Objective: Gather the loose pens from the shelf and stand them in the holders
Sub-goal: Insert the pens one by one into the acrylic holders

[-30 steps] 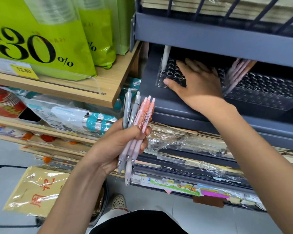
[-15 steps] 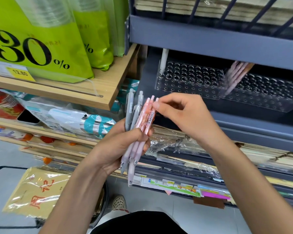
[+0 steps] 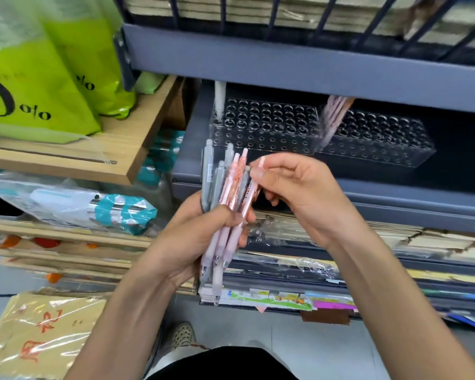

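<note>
Grey shelf, deep bay under its front lip. In the bay, two clear holders side by side, grids of round holes, mostly vacant. One white pen stands upright at the far-left corner. A few pink pens lean at the seam between the two blocks.

Below and in front of them, left hand, fingers wrapped round a bundle of pens. Grey and pink barrels, long axes near upright, clicker ends up, tips down.

Just right of the bundle, right hand, fingers narrow, pinching the top of the outermost pink pen.

The holders lie up and behind that pinch, and the right hand is nearer to them. Judged: the pen needs drawing out along its length, then carrying tip-down to a free hole.
</note>
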The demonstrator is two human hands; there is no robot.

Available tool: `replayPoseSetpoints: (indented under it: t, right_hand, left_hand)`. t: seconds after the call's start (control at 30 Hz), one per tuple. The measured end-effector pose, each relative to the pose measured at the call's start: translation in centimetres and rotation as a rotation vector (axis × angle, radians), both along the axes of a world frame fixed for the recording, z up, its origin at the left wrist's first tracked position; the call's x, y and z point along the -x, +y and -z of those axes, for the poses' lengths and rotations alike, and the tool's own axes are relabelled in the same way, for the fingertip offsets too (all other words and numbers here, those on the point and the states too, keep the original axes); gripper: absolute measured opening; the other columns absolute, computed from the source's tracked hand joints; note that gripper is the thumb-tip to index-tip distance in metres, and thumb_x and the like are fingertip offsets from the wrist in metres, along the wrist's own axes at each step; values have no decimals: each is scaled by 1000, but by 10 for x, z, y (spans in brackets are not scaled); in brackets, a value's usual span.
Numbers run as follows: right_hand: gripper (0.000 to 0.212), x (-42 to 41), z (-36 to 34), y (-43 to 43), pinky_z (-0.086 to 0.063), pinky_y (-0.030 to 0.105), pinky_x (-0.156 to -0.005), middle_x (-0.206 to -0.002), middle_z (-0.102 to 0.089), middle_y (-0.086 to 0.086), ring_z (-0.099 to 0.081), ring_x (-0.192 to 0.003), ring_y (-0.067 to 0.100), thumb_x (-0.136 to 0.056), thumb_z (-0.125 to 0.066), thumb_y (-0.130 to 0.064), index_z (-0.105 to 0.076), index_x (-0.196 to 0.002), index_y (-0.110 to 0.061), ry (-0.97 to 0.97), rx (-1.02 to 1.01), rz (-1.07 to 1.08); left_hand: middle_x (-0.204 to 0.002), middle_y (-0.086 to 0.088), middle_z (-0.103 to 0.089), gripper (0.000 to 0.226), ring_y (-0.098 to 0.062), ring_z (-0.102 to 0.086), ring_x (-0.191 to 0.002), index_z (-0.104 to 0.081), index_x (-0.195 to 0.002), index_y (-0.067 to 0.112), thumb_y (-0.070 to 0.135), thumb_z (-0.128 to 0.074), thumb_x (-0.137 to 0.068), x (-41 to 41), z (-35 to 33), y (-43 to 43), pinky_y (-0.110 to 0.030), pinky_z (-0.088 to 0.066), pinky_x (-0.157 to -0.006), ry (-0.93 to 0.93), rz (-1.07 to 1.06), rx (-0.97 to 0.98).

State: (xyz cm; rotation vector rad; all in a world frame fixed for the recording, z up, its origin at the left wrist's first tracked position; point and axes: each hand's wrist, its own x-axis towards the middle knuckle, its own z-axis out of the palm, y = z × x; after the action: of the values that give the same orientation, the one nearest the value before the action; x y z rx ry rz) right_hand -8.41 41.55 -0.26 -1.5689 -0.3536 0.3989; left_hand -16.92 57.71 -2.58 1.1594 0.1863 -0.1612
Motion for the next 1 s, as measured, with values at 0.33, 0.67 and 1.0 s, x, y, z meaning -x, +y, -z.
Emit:
replayPoseSetpoints:
  t: [0.33, 0.67, 1.0]
  right_hand:
    - [3, -4, -10, -55, -45, 26, -50, -67, -65, 4, -53, -52, 16, -91, -64, -10, -61, -90, -9, -22, -192, 289]
    - [11, 1, -8, -100, -58, 31, -69, -85, -72, 16, -68, -72, 24, -92, -60, -3, -63, -101, 3, -19, -173, 102]
    - [19, -69, -32, -130, -56, 33, -70, -67, -70, -2, -68, -65, 21, -84, -56, 11, -58, -80, -8, -355, -315, 591]
  left_hand:
    - [-75, -10, -67, 26, -18, -53, -48, -76, -85, 24, 7, -60, -75, -7, 6, -43, -23, -42, -42, -47, 35, -16]
    - [-74, -9, -66, 26, -15, -47, -43, -61, -98, 4, 4, -60, -72, -11, 14, -87, -23, -40, -41, -53, -12, -1]
    - [-77, -9, -65, 41, -14, -48, -46, -61, -116, 5, 3, -61, -75, -1, 23, -104, -23, -41, -42, -28, -13, 56]
